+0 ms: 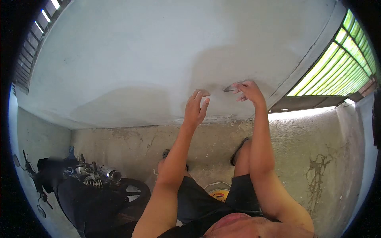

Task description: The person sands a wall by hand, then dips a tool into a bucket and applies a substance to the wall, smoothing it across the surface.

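Note:
My right hand [249,92] is closed on a thin, dark, flat-bladed scraper [229,88], whose tip points left close to the pale wall [131,51]. Its handle is hidden by my fingers. To the left, my left hand [193,108] is raised near the same wall, fingers bent and thumb held apart from them. Its fingertips look greyish, and no object shows in its grasp. Between and around the hands the lower wall has a darker, smudged patch [214,88], partly in shadow.
A motorcycle [99,174] with a dark cover [79,198] stands at lower left. Between my legs is a bucket [219,194] with a yellow label. Barred openings are at right [331,67] and upper left [29,51]. The concrete floor [119,142] meets the wall's base.

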The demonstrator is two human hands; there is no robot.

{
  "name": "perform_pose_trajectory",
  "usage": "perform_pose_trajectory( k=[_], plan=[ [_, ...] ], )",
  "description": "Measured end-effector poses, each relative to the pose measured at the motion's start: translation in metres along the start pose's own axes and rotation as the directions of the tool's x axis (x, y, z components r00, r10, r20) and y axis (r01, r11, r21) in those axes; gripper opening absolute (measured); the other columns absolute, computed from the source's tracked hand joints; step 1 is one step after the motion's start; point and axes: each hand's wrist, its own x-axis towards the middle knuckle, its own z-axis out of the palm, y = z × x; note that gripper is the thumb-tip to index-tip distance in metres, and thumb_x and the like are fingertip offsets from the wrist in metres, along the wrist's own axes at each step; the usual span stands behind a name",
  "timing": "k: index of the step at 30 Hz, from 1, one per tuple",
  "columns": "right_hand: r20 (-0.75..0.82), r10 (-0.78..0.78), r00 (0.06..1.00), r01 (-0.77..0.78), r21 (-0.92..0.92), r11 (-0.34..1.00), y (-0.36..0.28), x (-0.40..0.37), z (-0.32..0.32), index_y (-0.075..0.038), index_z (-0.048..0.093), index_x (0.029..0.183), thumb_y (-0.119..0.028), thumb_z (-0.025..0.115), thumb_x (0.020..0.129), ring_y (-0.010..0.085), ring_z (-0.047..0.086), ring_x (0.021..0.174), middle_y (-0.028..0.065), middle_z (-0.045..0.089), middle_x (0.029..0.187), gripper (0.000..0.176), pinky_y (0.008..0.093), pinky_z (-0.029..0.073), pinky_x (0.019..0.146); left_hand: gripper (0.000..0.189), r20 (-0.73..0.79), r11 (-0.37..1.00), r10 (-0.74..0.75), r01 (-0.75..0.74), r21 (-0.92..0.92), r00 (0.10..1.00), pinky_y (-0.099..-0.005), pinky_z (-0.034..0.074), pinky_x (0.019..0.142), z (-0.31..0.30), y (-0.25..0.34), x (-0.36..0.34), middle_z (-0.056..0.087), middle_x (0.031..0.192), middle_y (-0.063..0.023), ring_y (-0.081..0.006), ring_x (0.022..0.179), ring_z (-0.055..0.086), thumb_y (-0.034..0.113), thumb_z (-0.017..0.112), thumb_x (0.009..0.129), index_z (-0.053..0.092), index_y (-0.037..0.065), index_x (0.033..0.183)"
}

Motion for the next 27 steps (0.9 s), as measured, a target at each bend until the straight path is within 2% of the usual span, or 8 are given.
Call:
perform_pose_trajectory(
  k=[2,5,11,13,17,20,23,27],
  plan=[
    [0.02,0.053,0.998,-0.051,-0.12,0.991,0.006,0.004,0.0,-0.003,0.072,0.123,-0.034,0.063,0.102,0.0151,0.065,0.058,0.0084,0.073,0.096,0.038,0.0269,0.053,0.057,0.026,-0.012,1.0,0.007,-0.007,0.005,1.0,-0.0454,0.048,0.094,0.0,-0.002,0.0,0.065,0.116,-0.0163,-0.0394,0.107,0.062,0.026,0.056,0.104,0.063,0.002,0.114],
    [-0.016,-0.129,0.992,0.126,0.365,0.923,-0.002,0.002,0.001,-0.004,0.072,0.123,-0.032,0.063,0.102,0.0147,0.065,0.059,0.0076,0.072,0.095,0.036,0.0266,0.053,0.057,0.027,-0.051,1.0,0.008,-0.008,0.009,0.999,-0.0457,0.048,0.095,-0.001,-0.003,0.0,0.064,0.117,-0.0169,-0.0404,0.109,0.061,0.025,0.056,0.104,0.063,0.002,0.114],
    [0.067,0.027,0.997,-0.008,-0.28,0.96,0.016,0.011,0.01,-0.003,0.071,0.124,-0.032,0.061,0.102,0.0142,0.063,0.059,0.0064,0.069,0.093,0.038,0.0275,0.053,0.058,0.025,-0.087,0.999,0.008,-0.005,0.043,0.996,-0.0459,0.047,0.096,-0.002,-0.001,0.001,0.063,0.121,-0.017,-0.0399,0.112,0.06,0.024,0.056,0.104,0.062,0.002,0.117],
    [0.023,-0.151,0.988,0.138,0.3,0.944,0.01,0.005,0.013,-0.002,0.07,0.126,-0.031,0.06,0.103,0.0146,0.063,0.059,0.0074,0.07,0.095,0.038,0.0273,0.053,0.057,0.025,-0.089,0.999,0.013,-0.01,0.042,0.996,-0.0459,0.047,0.096,-0.002,-0.001,0.001,0.063,0.122,-0.017,-0.0397,0.112,0.06,0.023,0.056,0.104,0.062,0.003,0.117],
    [0.046,-0.058,0.997,0.042,0.295,0.954,0.008,0.006,0.016,-0.002,0.068,0.128,-0.028,0.059,0.103,0.0147,0.063,0.059,0.0074,0.07,0.095,0.037,0.0269,0.051,0.054,0.026,-0.089,1.0,0.008,-0.006,0.03,0.996,-0.046,0.047,0.096,-0.001,-0.001,0.0,0.063,0.121,-0.0172,-0.0393,0.111,0.061,0.024,0.056,0.104,0.061,0.003,0.117],
    [0.05,0.093,0.994,-0.067,-0.379,0.923,0.011,0.008,0.024,-0.002,0.07,0.124,-0.027,0.058,0.103,0.0147,0.058,0.053,0.0076,0.07,0.095,0.034,0.0275,0.047,0.048,0.025,-0.081,0.999,0.015,-0.012,0.033,0.997,-0.046,0.047,0.095,0.0,0.001,0.002,0.063,0.12,-0.0174,-0.0392,0.111,0.061,0.023,0.056,0.104,0.061,0.003,0.118],
    [0.015,-0.078,0.997,0.07,0.297,0.952,0.001,0.003,0.023,-0.004,0.076,0.116,-0.032,0.062,0.103,0.0139,0.05,0.046,0.0038,0.07,0.082,0.034,0.0284,0.046,0.046,0.025,-0.087,0.999,0.005,-0.002,0.04,0.996,-0.0457,0.048,0.095,-0.002,0.0,0.0,0.063,0.12,-0.0176,-0.0393,0.11,0.061,0.023,0.056,0.104,0.061,0.002,0.118],
    [0.045,0.13,0.991,-0.124,-0.127,0.984,0.018,0.018,0.02,-0.004,0.076,0.113,-0.024,0.059,0.102,0.0089,0.038,0.04,0.0006,0.059,0.079,0.028,0.026,0.033,0.039,0.033,-0.07,0.998,0.002,0.002,0.06,0.998,-0.0418,0.048,0.096,-0.003,-0.006,-0.001,0.062,0.123,-0.0146,-0.0315,0.113,0.06,0.031,0.05,0.108,0.061,0.004,0.123]
  ],
)
